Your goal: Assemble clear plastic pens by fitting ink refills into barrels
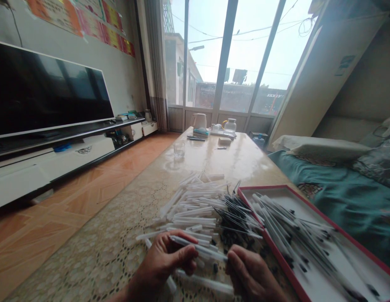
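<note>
A clear pen (210, 252) lies level between my two hands, just above the near part of the table. My left hand (170, 256) pinches it near its left end between thumb and fingers. The fingers of my right hand (250, 270) close round its other end, hiding that tip. Beyond my hands spreads a pile of white, translucent pen barrels (195, 203). Thin ink refills (237, 212) with dark ends lie heaped to the right of it. Small black plugs (231, 239) are scattered beneath them, and one black plug (215, 267) sits close under the pen.
A red-rimmed box (349, 239) on the right holds several pens. Farther along the patterned table (119, 235) stand a drinking glass (179, 151), a white kettle (199, 121) and a glass jug (229, 126). A bed or sofa with a teal cover (321, 180) borders the right side.
</note>
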A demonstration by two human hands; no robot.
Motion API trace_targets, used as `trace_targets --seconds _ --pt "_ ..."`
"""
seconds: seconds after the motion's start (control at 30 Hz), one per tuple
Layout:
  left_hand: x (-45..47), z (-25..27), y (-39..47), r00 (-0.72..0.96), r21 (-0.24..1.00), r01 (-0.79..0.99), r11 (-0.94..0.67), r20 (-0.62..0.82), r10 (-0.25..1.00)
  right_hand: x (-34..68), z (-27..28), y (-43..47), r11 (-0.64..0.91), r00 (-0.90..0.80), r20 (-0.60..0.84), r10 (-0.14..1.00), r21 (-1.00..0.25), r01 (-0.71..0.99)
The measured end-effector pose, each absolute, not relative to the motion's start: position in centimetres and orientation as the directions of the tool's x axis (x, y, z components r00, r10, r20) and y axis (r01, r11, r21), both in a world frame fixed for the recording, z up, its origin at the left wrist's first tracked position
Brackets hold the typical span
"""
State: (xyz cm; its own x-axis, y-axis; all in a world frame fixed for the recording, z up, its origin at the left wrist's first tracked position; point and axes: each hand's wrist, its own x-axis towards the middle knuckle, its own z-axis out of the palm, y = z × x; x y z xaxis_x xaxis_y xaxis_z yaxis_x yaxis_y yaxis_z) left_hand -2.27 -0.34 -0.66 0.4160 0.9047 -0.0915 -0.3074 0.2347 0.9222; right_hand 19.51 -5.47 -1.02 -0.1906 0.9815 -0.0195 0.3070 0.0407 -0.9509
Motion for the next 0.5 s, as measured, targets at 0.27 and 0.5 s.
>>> trace_targets --seconds 0.27,0.5 --pt "-2.13 0.18 -0.75 0.369 0.924 -0.272 0.267 -0.157 0.916 19.3 -1.3 -5.2 0.009 -0.147 -0.016 0.989 -0.985 0.171" --pt "-2.37 -0.19 -0.47 0.386 0.93 -0.231 0.286 -0.183 0.904 19.42 -1.75 -5.24 0.09 -0.088 0.065 0.994 -0.941 0.326"
